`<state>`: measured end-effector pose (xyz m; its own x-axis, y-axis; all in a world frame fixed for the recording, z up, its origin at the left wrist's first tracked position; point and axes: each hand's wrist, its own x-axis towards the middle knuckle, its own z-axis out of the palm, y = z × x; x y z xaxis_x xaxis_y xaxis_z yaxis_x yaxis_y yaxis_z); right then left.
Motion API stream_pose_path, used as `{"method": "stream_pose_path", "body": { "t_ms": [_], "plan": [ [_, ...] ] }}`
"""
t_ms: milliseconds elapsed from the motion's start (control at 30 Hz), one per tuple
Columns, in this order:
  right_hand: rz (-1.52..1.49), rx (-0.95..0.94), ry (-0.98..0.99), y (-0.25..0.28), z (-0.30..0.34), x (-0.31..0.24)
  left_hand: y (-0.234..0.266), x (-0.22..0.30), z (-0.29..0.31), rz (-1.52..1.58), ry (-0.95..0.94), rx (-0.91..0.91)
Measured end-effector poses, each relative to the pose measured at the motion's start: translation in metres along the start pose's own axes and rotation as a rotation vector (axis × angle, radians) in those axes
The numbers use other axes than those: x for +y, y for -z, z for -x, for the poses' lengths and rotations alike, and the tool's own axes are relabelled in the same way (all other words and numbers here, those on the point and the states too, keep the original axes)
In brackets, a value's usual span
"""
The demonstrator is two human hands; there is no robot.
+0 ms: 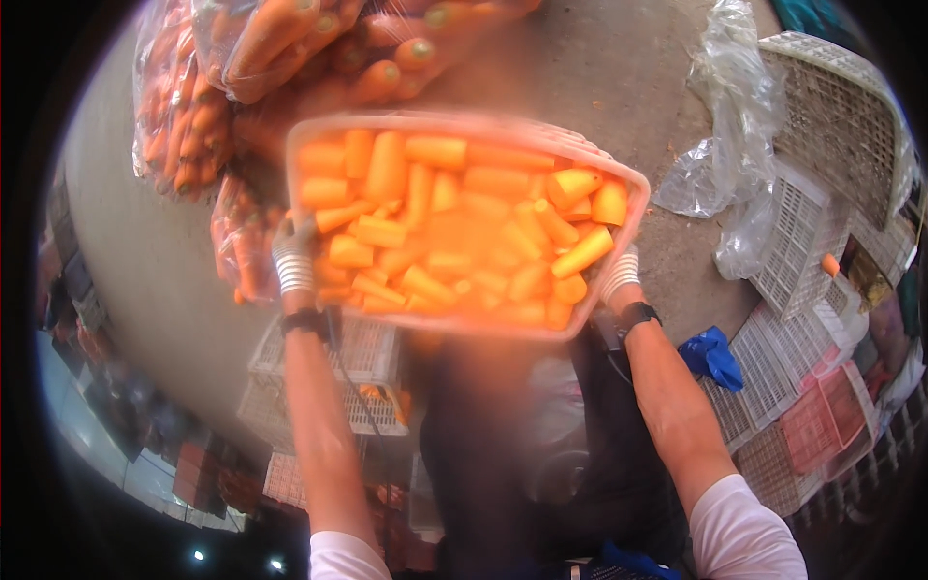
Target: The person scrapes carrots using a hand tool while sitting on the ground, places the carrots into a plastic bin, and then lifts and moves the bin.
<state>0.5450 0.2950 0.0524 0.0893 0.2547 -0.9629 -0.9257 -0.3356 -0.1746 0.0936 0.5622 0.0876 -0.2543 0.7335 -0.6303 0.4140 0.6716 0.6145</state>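
Note:
A pale pink plastic crate (633, 201) full of peeled, cut carrot pieces (387, 166) is held up in front of me, tilted so its contents show. My left hand (294, 253), in a grey and white work glove, grips the crate's left side. On the opposite side, my right hand (622, 275) holds the crate's lower right edge; its glove cuff shows, while most of its fingers are hidden behind the crate. Dark bands circle both wrists. A blurred haze lies over the middle of the carrots.
Clear bags of whole carrots (184, 116) lie at the far left, beyond the crate. White crates (362, 353) stand near my left forearm. On the right lie crumpled clear plastic (739, 106), a grimy crate (836, 126), a blue cloth or bag (711, 358) and a pink basket (822, 420).

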Motion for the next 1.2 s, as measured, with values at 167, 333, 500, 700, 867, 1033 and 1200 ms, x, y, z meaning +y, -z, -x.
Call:
{"method": "stream_pose_path", "body": {
  "t_ms": [167, 333, 500, 700, 867, 1033, 1200],
  "plan": [
    [0.142, 0.022, 0.005, 0.003, -0.017, 0.029, 0.042, -0.029, 0.010, 0.390, -0.006, 0.155],
    [0.808, -0.159, 0.429, 0.109, -0.061, 0.021, -0.012, 0.000, 0.017, 0.476, 0.188, -0.008],
    [0.836, -0.119, 0.340, 0.061, -0.042, 0.018, 0.012, -0.012, 0.004, 0.321, 0.183, -0.046],
    [0.146, 0.057, 0.068, -0.018, 0.010, -0.001, 0.003, -0.005, 0.026, 0.281, 0.222, 0.110],
    [-0.006, -0.045, -0.020, -0.031, 0.016, 0.001, 0.039, -0.032, 0.009, 0.087, 0.069, -0.010],
    [0.158, 0.071, 0.091, 0.003, 0.007, -0.025, -0.005, -0.047, 0.033, 0.208, 0.468, 0.218],
    [0.193, 0.180, 0.113, -0.019, 0.018, -0.035, -0.005, -0.036, 0.063, 0.171, 0.281, 0.205]
  ]
}}
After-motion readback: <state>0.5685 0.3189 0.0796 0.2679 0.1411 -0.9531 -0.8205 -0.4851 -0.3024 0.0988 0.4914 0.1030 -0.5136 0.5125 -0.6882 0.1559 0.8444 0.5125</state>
